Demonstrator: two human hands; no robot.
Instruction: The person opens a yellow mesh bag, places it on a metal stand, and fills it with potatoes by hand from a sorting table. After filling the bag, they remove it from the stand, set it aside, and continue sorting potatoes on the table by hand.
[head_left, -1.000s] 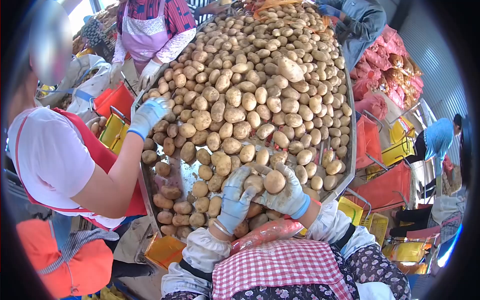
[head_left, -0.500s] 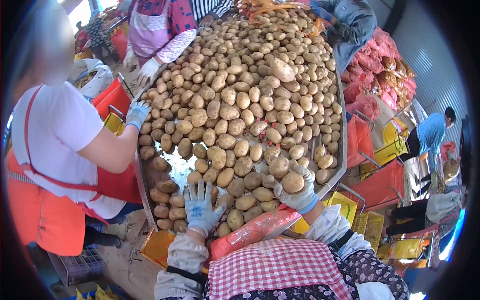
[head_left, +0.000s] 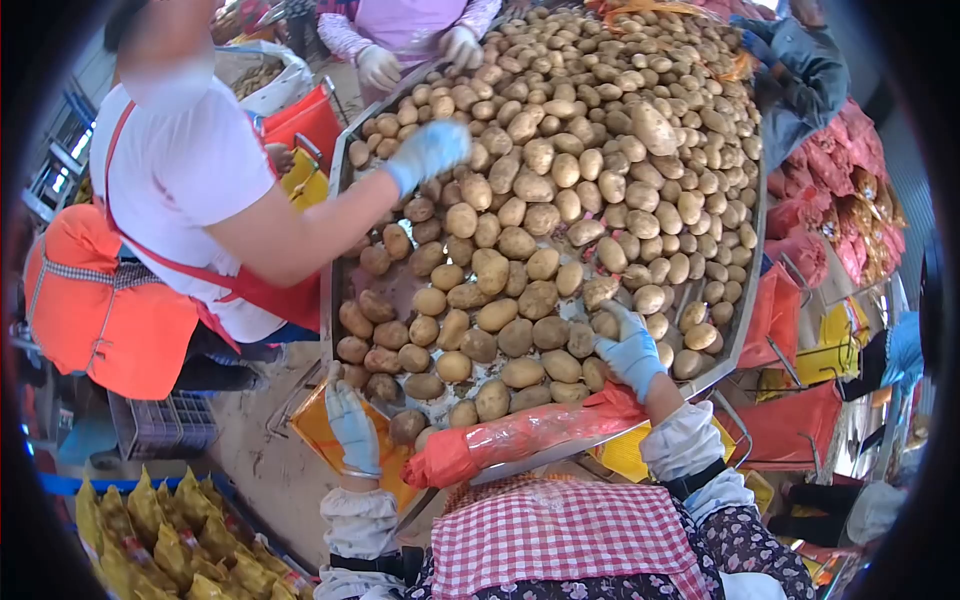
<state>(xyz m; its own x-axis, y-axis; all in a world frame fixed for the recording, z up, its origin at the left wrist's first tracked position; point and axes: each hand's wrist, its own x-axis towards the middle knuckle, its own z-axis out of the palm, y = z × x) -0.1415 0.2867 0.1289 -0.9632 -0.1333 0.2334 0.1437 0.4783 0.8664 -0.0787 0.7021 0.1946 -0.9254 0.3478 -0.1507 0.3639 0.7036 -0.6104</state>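
A metal-edged table [head_left: 752,335] carries a large heap of potatoes [head_left: 540,185]. My left hand [head_left: 352,430], in a pale blue glove, is off the table's near left corner, beside a yellow-orange container [head_left: 312,425]; its fingers are stretched out and no object shows in it. My right hand [head_left: 630,350], gloved too, touches potatoes near the front right edge. Its fingers are partly bent, and whether it grips a potato is unclear. A red plastic-wrapped roll [head_left: 530,432] lies along the near edge between my hands.
At the left a co-worker's gloved hand [head_left: 430,155] reaches over the heap. Other gloved hands [head_left: 380,68] are at the far edge. Filled yellow net bags [head_left: 190,530] stand at the lower left. Red containers [head_left: 795,425] and red sacks [head_left: 835,160] are on the right.
My left hand has left the potatoes and moved left past the table's edge. My right hand no longer shows a potato against its palm. The co-worker's hand has moved further over the heap. The view has shifted.
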